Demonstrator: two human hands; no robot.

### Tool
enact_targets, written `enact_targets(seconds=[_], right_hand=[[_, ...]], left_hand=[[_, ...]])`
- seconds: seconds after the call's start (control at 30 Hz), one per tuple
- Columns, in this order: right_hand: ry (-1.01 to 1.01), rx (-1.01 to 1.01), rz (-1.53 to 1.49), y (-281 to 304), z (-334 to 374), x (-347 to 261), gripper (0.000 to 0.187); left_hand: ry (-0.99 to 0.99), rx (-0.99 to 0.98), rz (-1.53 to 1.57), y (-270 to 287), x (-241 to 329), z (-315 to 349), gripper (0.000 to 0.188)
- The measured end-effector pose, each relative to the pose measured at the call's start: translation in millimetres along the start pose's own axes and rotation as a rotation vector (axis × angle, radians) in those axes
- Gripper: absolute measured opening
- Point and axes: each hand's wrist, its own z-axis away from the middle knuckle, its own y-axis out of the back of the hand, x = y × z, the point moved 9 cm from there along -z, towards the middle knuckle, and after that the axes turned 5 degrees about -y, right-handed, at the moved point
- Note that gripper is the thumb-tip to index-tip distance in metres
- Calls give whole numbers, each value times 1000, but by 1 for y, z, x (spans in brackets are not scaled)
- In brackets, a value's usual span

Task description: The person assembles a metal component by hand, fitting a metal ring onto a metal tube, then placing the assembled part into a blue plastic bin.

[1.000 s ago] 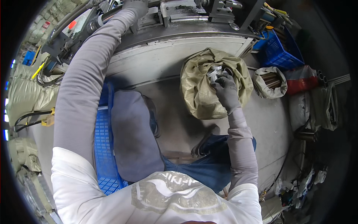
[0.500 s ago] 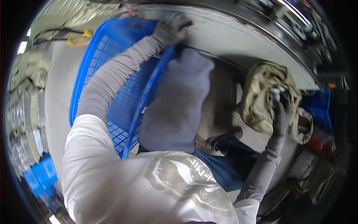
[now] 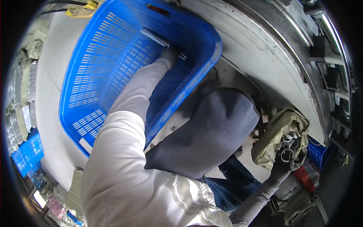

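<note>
My left hand point(image 3: 169, 56), in a dark glove, reaches down inside a large blue plastic basket point(image 3: 87, 90). Silver metal bars point(image 3: 155, 37) show on both sides of it; its fingers are hidden, so I cannot tell if it grips them. Over at the right, my gloved right hand point(image 3: 281, 166) is closed around several shiny metal parts with ring ends point(image 3: 287, 154). These rings stick up at the mouth of a khaki sack point(image 3: 266, 145), and the hand's fingertips are partly hidden among them.
A grey apron point(image 3: 211, 132) covers my lap beside the basket. The pale machine side point(image 3: 261, 49) runs along the far right. Wrapped bundles point(image 3: 22, 102) and a smaller blue crate point(image 3: 28, 155) stand at the left. A red object point(image 3: 303, 178) lies beyond my right hand.
My left hand has gone from the basket's far rim down into it. The metal bars inside have come into view. My view has shifted, and the ring-ended parts at my right hand now show clearly.
</note>
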Motion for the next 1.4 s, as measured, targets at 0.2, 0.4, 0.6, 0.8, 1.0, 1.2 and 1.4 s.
enact_targets(seconds=[0.2, 0.4, 0.6, 0.8, 1.0, 1.2, 1.4], right_hand=[[90, -16, 215, 4, 1, -36, 53], [-251, 22, -638, -14, 1, -17, 53], [-439, -336, -1590, -63, 3, -45, 51], [-24, -63, -430, -3, 28, -53, 42], [-287, -316, -1779, -20, 45, -71, 26], [501, 300, -292, 34, 76, -106, 29], [445, 111, -733, 33, 77, -100, 46]], left_hand=[[-333, -332, -377, -48, 74, 4, 24], [-289, -442, -559, -67, 17, 91, 40], [410, -183, 1020, -46, -162, 200, 24], [-184, -86, 391, 175, 119, 161, 40], [-985, 27, 236, 383, 377, 248, 66], [-1218, -108, -248, 330, 512, 327, 65], [-1382, 50, -194, 310, 535, 343, 45]])
